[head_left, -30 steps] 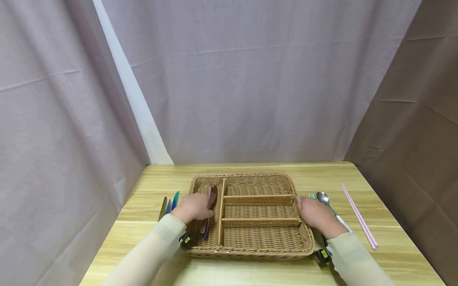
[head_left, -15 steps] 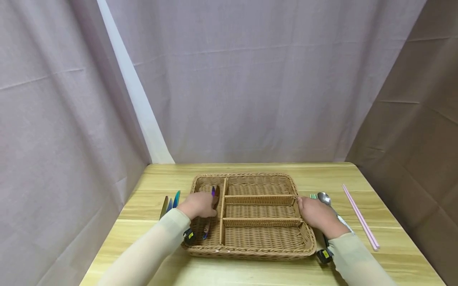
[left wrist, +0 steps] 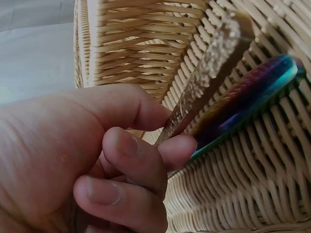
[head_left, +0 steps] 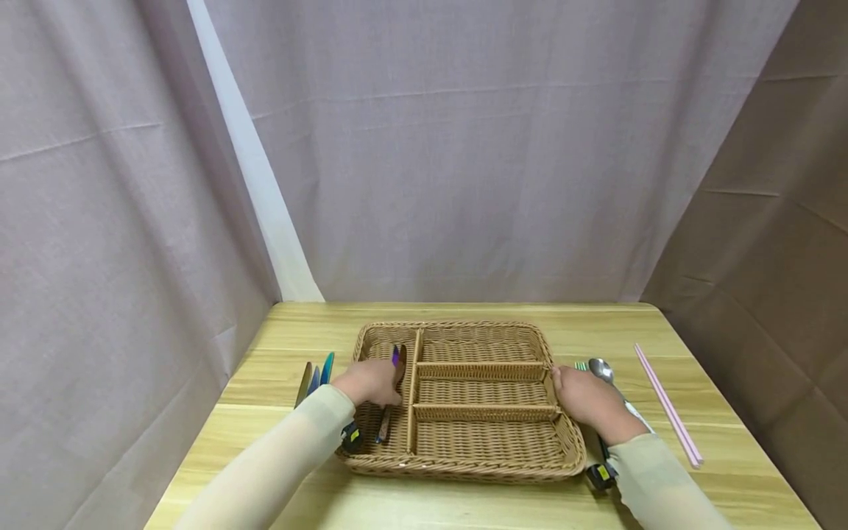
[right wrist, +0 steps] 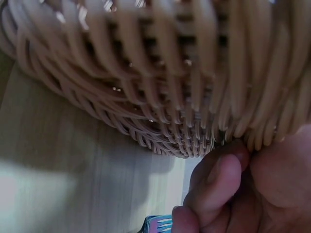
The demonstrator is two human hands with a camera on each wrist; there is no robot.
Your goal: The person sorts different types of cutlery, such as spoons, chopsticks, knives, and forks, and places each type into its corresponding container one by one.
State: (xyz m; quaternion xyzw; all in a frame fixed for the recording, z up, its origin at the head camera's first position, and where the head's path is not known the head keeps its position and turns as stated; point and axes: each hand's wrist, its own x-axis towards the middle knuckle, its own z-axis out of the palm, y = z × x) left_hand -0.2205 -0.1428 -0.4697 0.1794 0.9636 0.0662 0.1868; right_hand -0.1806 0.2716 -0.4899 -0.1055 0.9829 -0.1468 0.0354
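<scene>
A wicker basket (head_left: 457, 469) with a long left compartment and three shorter ones stands on the table. In its left compartment, my left hand (head_left: 372, 381) pinches a bronze-coloured knife (left wrist: 206, 73) between thumb and index finger, by its hammered-looking handle. Beside it on the woven floor lies a rainbow-coloured knife (left wrist: 250, 99), its handle partly behind my fingertips in the left wrist view. Both blade ends point away from me, near the divider (head_left: 414, 390). My right hand (head_left: 589, 401) grips the basket's right rim, fingers curled beneath it in the right wrist view.
Left of the basket lie several knives, among them a teal knife (head_left: 327, 368). A spoon (head_left: 600, 369) and a fork (head_left: 581, 366) are partly covered by the right hand. Pink chopsticks (head_left: 669, 406) lie at the far right. Curtains (head_left: 477, 184) enclose the table.
My left hand has shifted slightly right, toward the divider, with the bronze-coloured knife, which has moved right against the rainbow-coloured one. The right hand stays on the rim.
</scene>
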